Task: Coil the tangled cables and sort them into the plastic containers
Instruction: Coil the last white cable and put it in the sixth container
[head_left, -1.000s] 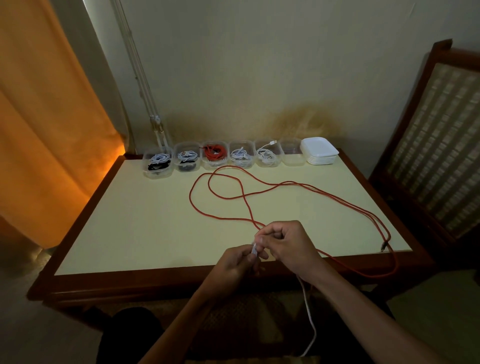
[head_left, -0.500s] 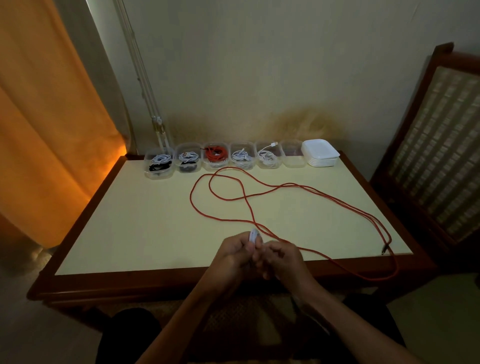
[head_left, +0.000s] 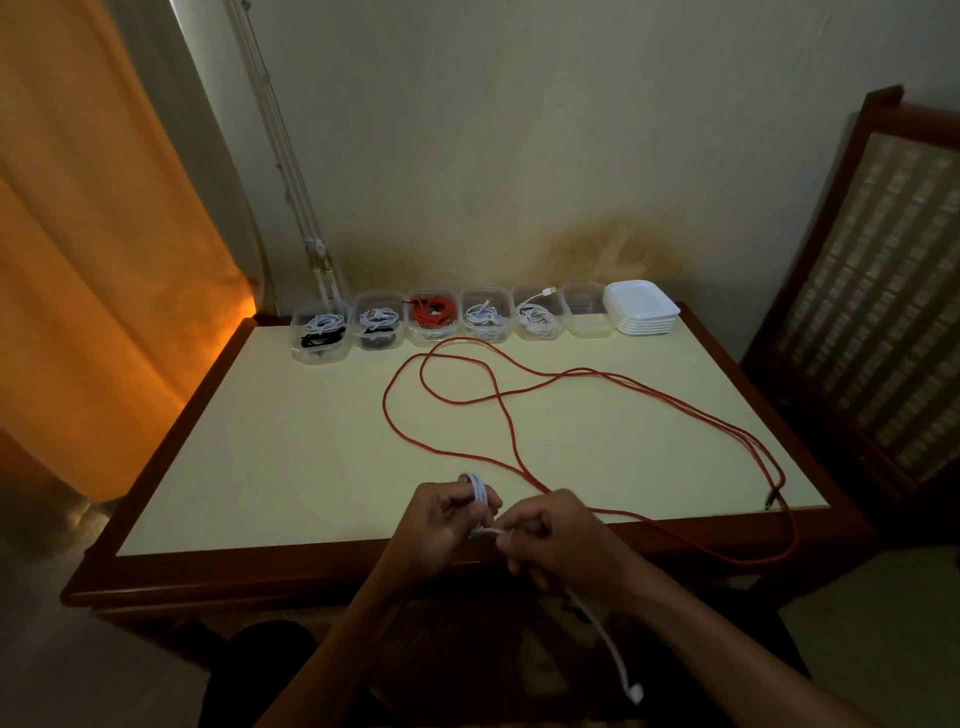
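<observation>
Over the table's front edge my left hand (head_left: 441, 522) holds a small coil of white cable (head_left: 479, 493) wound round its fingers. My right hand (head_left: 556, 535) pinches the same cable just beside it; the free end hangs down below the table to a white plug (head_left: 635, 692). A long red cable (head_left: 571, 374) lies in loose loops across the table and droops over the front right edge. Along the back stand several clear plastic containers (head_left: 319, 332) with coiled cables inside, and one bare container (head_left: 587, 317) at the right end.
A stack of white lids (head_left: 641, 306) sits at the back right of the cream table (head_left: 291, 441). An orange curtain (head_left: 93, 260) hangs at the left, a wooden chair (head_left: 872, 291) stands at the right. My knees are under the front edge.
My hands have parted slightly. A loop of white cable now shows round my left fingers, and the hanging end with its plug has come back into view below my right wrist.
</observation>
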